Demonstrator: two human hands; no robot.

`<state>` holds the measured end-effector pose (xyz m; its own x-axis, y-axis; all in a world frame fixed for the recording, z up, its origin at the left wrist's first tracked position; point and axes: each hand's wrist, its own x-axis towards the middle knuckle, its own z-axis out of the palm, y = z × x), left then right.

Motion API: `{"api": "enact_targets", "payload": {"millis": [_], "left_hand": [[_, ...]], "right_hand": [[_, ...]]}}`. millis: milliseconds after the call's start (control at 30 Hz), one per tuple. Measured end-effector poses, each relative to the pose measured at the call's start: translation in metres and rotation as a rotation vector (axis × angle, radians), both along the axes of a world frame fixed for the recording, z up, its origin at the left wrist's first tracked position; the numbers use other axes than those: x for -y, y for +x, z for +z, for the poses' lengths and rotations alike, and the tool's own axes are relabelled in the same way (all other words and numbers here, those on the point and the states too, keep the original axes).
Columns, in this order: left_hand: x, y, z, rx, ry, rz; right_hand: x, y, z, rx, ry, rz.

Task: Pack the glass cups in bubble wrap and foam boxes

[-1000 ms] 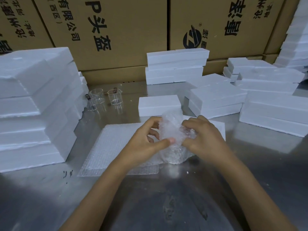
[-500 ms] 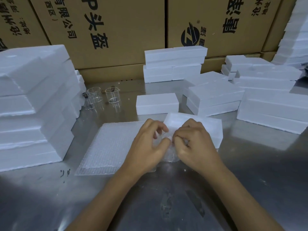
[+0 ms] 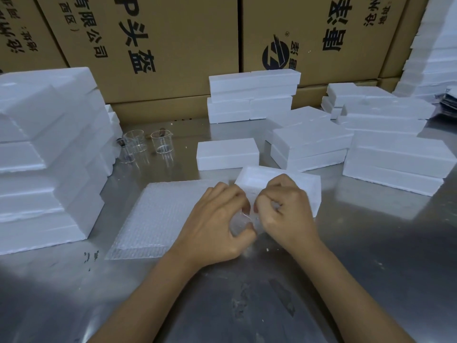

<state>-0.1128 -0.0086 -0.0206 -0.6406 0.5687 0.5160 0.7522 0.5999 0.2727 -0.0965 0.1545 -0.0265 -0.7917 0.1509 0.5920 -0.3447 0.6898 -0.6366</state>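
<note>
Big brown cardboard cartons [image 3: 173, 45] with black print are lining the far edge of the steel counter [image 3: 371, 256], so that's your backdrop. A tall stack of white foam boxes [image 3: 44, 154] is sitting along the left edge, and more foam boxes [image 3: 395, 154] are piling up toward the right edge and the far right corner, with another small stack [image 3: 252, 95] leaning against the cartons at the back middle. A flat pile of bubble wrap sheets [image 3: 158, 219] is lying near the middle of the counter, just left of the hands. One closed foam box [image 3: 227, 153] is sitting alone behind that, and an open foam box [image 3: 306, 186] is lying right behind the right hand, touching or nearly so.

Three bare glass cups [image 3: 162, 144] are standing upright back left, beside the tall stack.

Smallest bit: the left hand [image 3: 217, 224] and right hand [image 3: 286, 211] are both curling tight around a bubble-wrapped bundle [image 3: 241, 222] low over the counter's middle, fingers pinching the wrap. Can't really see the cup inside it.
</note>
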Motion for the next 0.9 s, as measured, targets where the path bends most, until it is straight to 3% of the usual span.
{"api": "enact_targets", "payload": {"millis": [167,333,533,600,700,833,900], "left_hand": [[0.002,-0.002,-0.006,0.100,0.043,-0.020],[-0.004,0.001,-0.008,0.031,0.050,0.022],[-0.009,0.005,-0.007,-0.008,0.020,0.032],[-0.009,0.005,-0.006,-0.029,-0.040,0.033],[-0.009,0.005,-0.004,-0.052,-0.123,0.007],[-0.008,0.005,-0.009,-0.048,-0.063,0.046],[-0.008,0.004,-0.012,0.048,0.004,0.064]], "right_hand": [[0.003,-0.002,-0.006,0.101,0.139,0.062],[-0.002,0.003,0.007,-0.068,-0.315,0.003],[-0.014,0.003,0.014,-0.053,-0.399,-0.091],[-0.011,0.003,0.012,-0.019,-0.345,-0.062],[-0.004,0.003,0.006,0.006,-0.090,0.004],[0.001,0.001,-0.001,0.052,0.052,-0.035],[-0.001,0.000,-0.002,0.072,0.079,-0.032]]}}
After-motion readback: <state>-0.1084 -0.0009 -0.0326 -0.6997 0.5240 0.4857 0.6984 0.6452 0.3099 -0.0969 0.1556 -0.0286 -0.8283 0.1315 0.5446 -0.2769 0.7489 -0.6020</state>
